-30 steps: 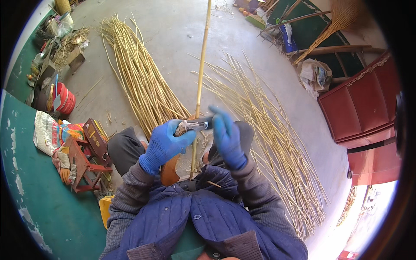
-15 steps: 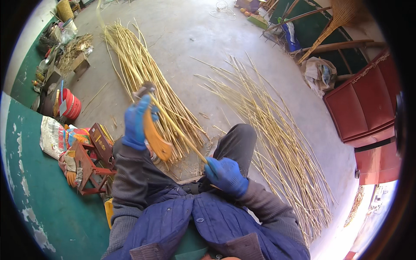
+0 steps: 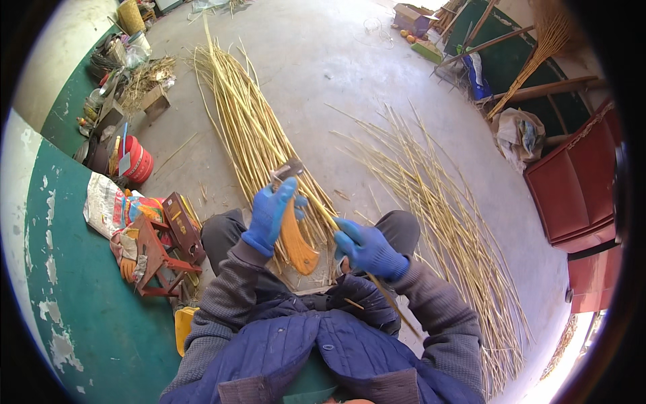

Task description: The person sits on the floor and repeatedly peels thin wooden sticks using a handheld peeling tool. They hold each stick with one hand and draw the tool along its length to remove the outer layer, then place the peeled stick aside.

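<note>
My left hand (image 3: 270,214), in a blue glove, is closed around a hatchet (image 3: 297,242) with a curved orange-brown wooden handle. Its dark metal head (image 3: 288,170) lies against a long pale stalk (image 3: 324,211). Also in a blue glove, my right hand (image 3: 371,249) grips that stalk over my lap. The stalk runs from the far floor past the hatchet head, through my right hand and out below it. Under and beyond my left hand lies a thick bundle of straight yellow stalks (image 3: 252,124). The exact contact between blade and stalk is too small to make out.
More thin stalks (image 3: 444,222) lie spread on the concrete floor to my right. On the left stand a red wooden stool (image 3: 158,262), a brown box (image 3: 182,225) and a red bucket (image 3: 138,161). A dark red sofa-like piece (image 3: 572,182) and a broom (image 3: 538,57) are at the right.
The view has shifted. My left hand with the hatchet has come lower and closer to my right hand. A longer length of stalk now sticks out below my right hand.
</note>
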Available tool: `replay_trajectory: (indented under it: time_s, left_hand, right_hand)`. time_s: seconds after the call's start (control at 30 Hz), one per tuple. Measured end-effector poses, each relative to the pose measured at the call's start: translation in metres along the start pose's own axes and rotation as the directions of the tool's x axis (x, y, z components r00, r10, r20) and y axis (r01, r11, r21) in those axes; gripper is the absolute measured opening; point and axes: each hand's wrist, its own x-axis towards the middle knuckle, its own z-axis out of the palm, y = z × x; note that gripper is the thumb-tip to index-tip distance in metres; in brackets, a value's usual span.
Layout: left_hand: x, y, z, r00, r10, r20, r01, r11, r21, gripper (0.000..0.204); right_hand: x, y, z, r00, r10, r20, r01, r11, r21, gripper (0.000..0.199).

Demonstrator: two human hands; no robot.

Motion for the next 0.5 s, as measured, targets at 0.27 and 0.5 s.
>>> replay_trajectory:
  time_s: [0.27, 0.5]
  left_hand:
    - [0.062, 0.028, -0.106, 0.972, 0.143, -0.185, -0.123, 0.986, 0.115, 0.063]
    - [0.065, 0.039, -0.121, 0.98, 0.113, -0.163, -0.077, 0.975, 0.211, 0.057]
  right_hand:
    - [-0.066, 0.013, 0.01, 0.988, -0.149, 0.05, 0.157, 0.938, -0.308, 0.025]
    - [-0.121, 0.012, -0.024, 0.983, 0.022, 0.185, 0.014, 0.982, -0.187, 0.042]
